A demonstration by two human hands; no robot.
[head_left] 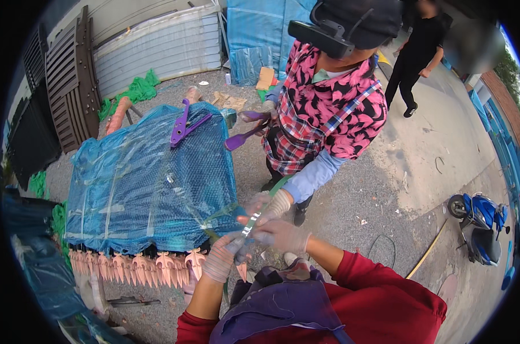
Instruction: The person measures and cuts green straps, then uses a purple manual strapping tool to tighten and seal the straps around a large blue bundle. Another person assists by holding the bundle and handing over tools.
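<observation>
A green strap [265, 207] with shiny metal clips [250, 222] on it runs between my hands and those of a person facing me. My left hand [228, 252], in a pale glove with darker fingertips, closes around its lower end at the bundle's near right corner. My right hand [283, 236], also gloved, is at the strap just right of the clips; its fingers are smeared by motion. The person's gloved hand [276, 207] is on the strap above mine. In their other hand are the purple handles [245, 137] of a tool.
Left of me stands a large bundle [151, 178] in blue bubble wrap, pinkish pointed ornaments [142, 268] along its near edge. A purple long-handled hand tool [184, 127] lies on top. Dark slatted panels [70, 80] lean behind; a blue scooter [482, 221] is at right. Another person [417, 54] walks beyond.
</observation>
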